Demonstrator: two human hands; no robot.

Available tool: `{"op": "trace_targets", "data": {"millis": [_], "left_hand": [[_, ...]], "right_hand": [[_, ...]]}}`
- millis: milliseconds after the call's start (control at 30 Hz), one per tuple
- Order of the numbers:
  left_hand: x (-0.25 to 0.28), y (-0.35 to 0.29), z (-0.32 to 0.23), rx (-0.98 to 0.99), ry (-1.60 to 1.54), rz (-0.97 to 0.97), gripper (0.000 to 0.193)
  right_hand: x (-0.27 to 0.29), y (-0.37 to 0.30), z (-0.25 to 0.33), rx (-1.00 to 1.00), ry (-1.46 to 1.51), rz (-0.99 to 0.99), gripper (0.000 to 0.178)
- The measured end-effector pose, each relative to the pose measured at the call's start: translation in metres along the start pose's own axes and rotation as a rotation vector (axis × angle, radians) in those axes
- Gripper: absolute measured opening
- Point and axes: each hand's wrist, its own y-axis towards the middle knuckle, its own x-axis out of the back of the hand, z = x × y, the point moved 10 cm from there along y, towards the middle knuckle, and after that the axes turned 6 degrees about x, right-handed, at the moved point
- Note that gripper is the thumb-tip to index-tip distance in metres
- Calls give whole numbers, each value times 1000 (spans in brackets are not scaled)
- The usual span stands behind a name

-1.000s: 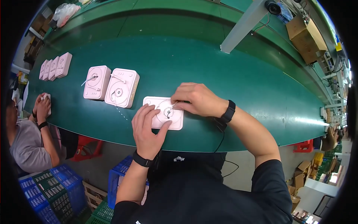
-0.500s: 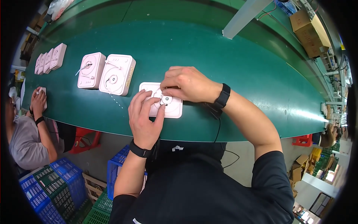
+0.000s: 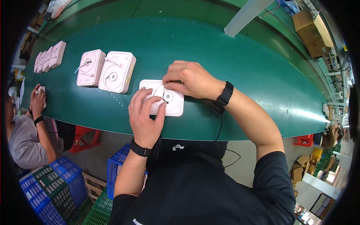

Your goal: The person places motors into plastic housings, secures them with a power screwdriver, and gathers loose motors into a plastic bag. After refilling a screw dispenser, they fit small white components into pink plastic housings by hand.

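Observation:
A pale pink, record-player-shaped casing [image 3: 175, 109] lies flat on the green bench before me, with a round white hub [image 3: 168, 96] and a dark curved slot near its middle. My left hand [image 3: 144, 117] grips its left part: the bent fingers press on the top, while thumb and forefinger reach in beside the hub. From the far side my right hand [image 3: 189, 79] comes over the casing's upper edge, fingertips pinched together. Whatever small part lies between them is hidden by the fingers. Black bands circle both my wrists.
Two similar casings [image 3: 116, 72] [image 3: 90, 67] stand to the left, and several more [image 3: 57, 54] at the far left. A co-worker's hands [image 3: 37, 100] hold another one there. A pale post [image 3: 247, 17] rises from the bench's back. Blue crates [image 3: 67, 174] stand on the floor; a dark cable [image 3: 220, 129] hangs over the front edge.
My right hand has shifted slightly up and away from the hub, uncovering more of it. My left hand stays nearly in place on the casing. The whole view has tilted slightly.

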Motion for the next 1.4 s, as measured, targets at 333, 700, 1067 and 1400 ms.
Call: {"op": "trace_targets", "data": {"millis": [333, 700, 1067, 1400], "left_hand": [[0, 7, -3, 15, 18, -24, 16], [-1, 1, 8, 65, -65, 1, 10], [-6, 10, 5, 69, -114, 60, 10], [-9, -9, -19, -46, -273, -97, 26]], "right_hand": [[-9, 6, 3, -26, 103, 107, 12], [-2, 6, -10, -283, 271, 216, 15], [51, 21, 47, 200, -249, -95, 24], [52, 0, 98, 188, -340, 33, 36]]}}
